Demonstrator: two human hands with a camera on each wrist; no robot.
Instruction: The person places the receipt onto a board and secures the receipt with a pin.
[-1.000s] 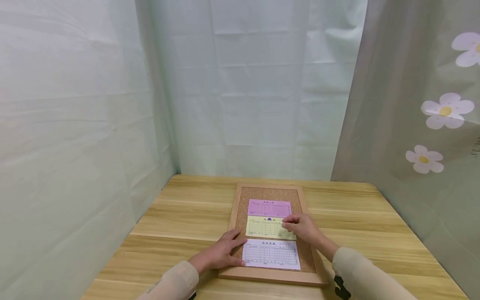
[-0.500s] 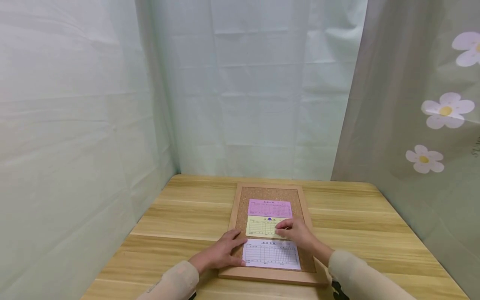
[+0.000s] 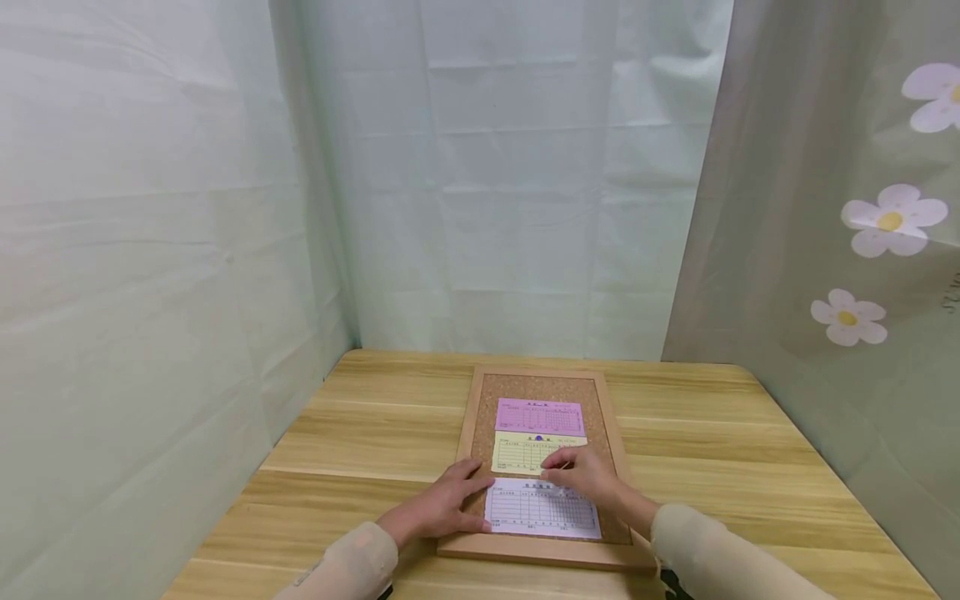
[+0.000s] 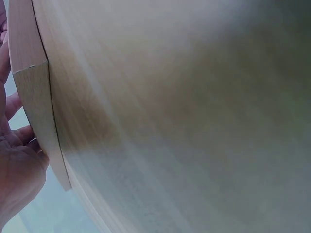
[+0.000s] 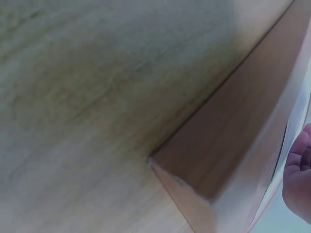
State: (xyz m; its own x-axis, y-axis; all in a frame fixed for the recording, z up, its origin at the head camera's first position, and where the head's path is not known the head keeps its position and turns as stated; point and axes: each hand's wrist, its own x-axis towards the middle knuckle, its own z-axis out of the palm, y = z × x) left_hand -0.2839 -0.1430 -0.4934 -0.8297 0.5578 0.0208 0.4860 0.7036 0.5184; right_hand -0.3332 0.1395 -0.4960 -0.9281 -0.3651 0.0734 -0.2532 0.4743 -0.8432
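A cork board (image 3: 540, 385) in a wooden frame lies on the table. On it, a pink form (image 3: 540, 415), a yellow form (image 3: 517, 454) and a white form (image 3: 542, 510) are arranged top to bottom. A purple pin (image 3: 538, 438) sits at the yellow form's top middle. My left hand (image 3: 442, 500) rests on the frame's left side, fingers spread, with fingertips at the white form's left edge. My right hand (image 3: 588, 477) pinches a small thin pin-like thing over the bottom of the yellow form, near the white form's top edge. The fingers hide its details.
A wood-grain table (image 3: 750, 467) surrounds the board. Pale curtains (image 3: 517, 183) hang behind and at the left, and a curtain with printed flowers (image 3: 890, 222) hangs at the right. The frame's corner (image 5: 180, 179) shows close up in the right wrist view.
My right hand has moved left and toward me, from the yellow form's right part to its lower edge by the white form. My left hand has stayed put.
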